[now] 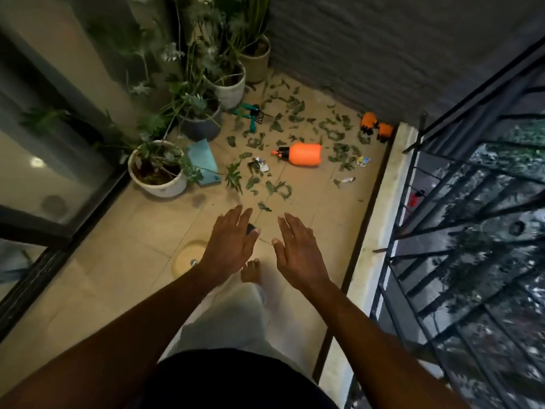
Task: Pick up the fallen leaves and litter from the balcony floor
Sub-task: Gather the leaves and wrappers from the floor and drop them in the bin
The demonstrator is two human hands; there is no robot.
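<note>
1. A tiled balcony floor (126, 237) is shown.
2. Leaves (275, 187) and litter (347, 180) are scattered ahead, well apart from both hands.
3. The left hand (228, 246) and right hand (298, 249) are held out, fingers straight, nothing gripped.
4. Gathering is judged not begun; a crouch towards the nearest leaves is called for.

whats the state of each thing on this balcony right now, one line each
left hand, open, fingers straight, above the floor
right hand, open, empty
leaves, scattered on the floor
paper scraps, lying among the leaves
orange spray bottle, on its side, nozzle on
orange gloves, lying by the ledge
garden tools, lying flat on the floor
white pot, upright
</note>
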